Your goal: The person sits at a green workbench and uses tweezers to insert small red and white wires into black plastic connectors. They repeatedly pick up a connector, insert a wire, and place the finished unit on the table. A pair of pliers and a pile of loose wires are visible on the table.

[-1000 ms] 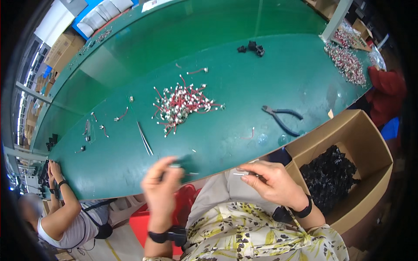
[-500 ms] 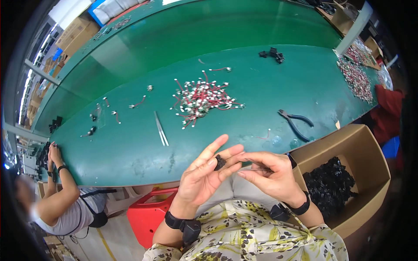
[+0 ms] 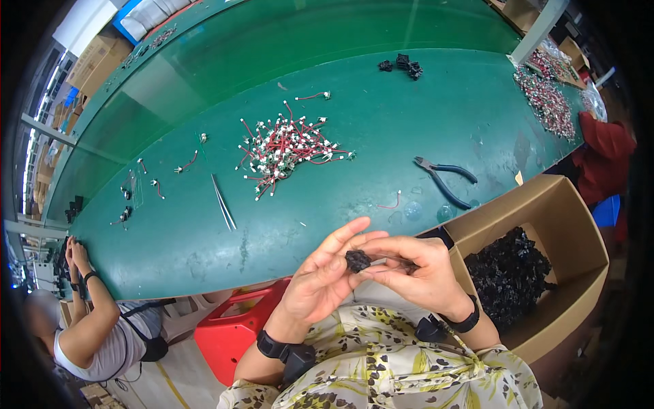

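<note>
Hands (image 3: 317,290) drew together | left hand (image 3: 317,290) pinching black piece (image 3: 356,261), right hand (image 3: 426,273) gripping part-hidden item (image 3: 407,265) | carton (image 3: 101,68) print unreadable

The small lumpy piece (image 3: 357,261) is black, and so are the jagged bits (image 3: 507,273) in the open cardboard box (image 3: 579,245), which is brown. The long flat table (image 3: 327,204) is green. The thin wires (image 3: 283,146) are red with white ends. The curvy-handled pliers (image 3: 436,168) are blue. The loose cloth shirt (image 3: 402,365) is cream with yellow leaves and dark spots.
</note>
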Demonstrator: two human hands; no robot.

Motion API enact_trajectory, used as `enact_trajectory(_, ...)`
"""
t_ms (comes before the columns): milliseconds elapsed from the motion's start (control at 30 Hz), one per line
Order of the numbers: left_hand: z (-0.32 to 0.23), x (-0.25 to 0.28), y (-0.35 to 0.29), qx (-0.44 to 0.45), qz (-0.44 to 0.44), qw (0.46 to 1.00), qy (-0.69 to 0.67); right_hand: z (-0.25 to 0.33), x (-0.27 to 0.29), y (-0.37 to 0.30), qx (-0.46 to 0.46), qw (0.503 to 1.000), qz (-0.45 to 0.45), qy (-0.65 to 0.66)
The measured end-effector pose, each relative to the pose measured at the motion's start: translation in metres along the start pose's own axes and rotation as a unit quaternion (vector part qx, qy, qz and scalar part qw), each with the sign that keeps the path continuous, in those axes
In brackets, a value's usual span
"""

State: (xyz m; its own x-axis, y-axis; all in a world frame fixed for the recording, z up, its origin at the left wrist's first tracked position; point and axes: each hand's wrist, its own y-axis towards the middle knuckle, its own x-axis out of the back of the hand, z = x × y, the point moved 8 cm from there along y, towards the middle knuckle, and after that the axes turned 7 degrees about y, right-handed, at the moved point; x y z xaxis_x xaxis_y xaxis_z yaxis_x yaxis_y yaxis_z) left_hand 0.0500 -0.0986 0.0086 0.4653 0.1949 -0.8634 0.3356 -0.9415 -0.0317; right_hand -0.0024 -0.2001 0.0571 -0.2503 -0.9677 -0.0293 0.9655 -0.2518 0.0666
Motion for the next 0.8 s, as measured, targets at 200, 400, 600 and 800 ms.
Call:
enact_trajectory(200,-0.001,0.013,-0.01,0.013,-0.076,0.996,0.045,-0.038,0.003,-0.007,-0.208,0.94,-0.025,0.27)
enact_trajectory(400,0.001,0.011,-0.009,0.021,-0.089,0.992,0.084,-0.043,-0.001,-0.008,-0.228,0.932,-0.015,0.282)
enact_trajectory(600,0.002,0.012,-0.01,0.077,-0.055,0.995,0.013,-0.037,0.0,0.003,-0.236,0.939,0.083,0.237)
enact_trajectory(800,-0.003,0.019,-0.006,0.037,-0.107,0.993,0.036,-0.009,0.01,0.018,-0.11,0.992,0.029,0.047)
